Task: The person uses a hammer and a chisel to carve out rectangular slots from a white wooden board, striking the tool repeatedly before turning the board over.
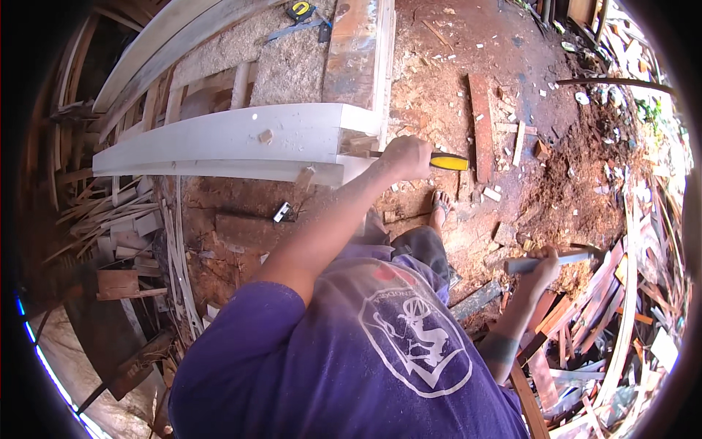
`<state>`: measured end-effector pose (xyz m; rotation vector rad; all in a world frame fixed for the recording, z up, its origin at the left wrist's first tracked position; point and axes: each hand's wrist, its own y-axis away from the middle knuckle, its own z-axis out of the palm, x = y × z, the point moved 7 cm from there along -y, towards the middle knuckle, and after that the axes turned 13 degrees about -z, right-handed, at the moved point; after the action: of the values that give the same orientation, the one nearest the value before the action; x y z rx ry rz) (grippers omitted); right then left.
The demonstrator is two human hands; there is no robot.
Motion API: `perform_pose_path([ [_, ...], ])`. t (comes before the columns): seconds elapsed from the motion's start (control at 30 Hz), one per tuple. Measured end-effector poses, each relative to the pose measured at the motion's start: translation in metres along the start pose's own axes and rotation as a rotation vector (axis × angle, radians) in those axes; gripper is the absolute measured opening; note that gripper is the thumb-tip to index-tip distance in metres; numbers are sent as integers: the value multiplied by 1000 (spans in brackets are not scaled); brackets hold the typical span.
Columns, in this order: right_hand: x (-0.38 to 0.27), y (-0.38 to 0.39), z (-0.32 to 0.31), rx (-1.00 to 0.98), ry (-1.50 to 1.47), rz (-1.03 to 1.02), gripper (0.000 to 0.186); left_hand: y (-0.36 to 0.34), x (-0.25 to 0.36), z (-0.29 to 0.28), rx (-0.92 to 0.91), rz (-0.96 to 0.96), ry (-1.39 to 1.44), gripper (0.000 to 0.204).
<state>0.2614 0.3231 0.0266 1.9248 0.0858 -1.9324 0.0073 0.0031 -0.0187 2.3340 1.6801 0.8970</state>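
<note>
My left hand point(406, 157) grips a chisel point(450, 161) with a black and yellow handle, held level at the cut-out end of a long pale board point(219, 135). Its blade reaches into that cut-out, partly behind my fingers. The board lies across a timber workbench frame. Low on the right, away from the board, my right hand point(542, 269) is closed around a hammer point(521, 265) with a grey handle, its dark head pointing right over the debris.
A tape measure point(300, 12) rests on the bench at the back. A small metal tool point(282, 212) lies below the board. A loose plank point(479, 128) and wood chips cover the dirt floor near my foot point(439, 208). Scrap wood piles point(607, 314) line both sides.
</note>
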Motion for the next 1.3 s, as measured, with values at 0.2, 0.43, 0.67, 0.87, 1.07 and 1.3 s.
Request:
perform_pose_path([
  [0.2, 78, 137, 79, -1008, 571, 159, 14, 3, 2, -11, -18, 10, -25, 21],
  [0.43, 5, -9, 7, -114, 124, 56, 10, 2, -4, -5, 68, 12, -63, 21],
  [0.67, 63, 113, 93, -997, 585, 226, 9, 2, -9, 1, -15, -68, -33, 22],
  [0.87, 46, -1, 18, -635, 518, 313, 20, 18, 23, -7, 183, -1, -10, 15],
  [1.07, 68, -53, -18, -506, 320, 487, 14, 12, 44, -11, 254, -75, 2, 20],
  [1.3, 77, -67, 12, -638, 359, 606, 4, 19, 31, -24, 228, -89, 89, 20],
])
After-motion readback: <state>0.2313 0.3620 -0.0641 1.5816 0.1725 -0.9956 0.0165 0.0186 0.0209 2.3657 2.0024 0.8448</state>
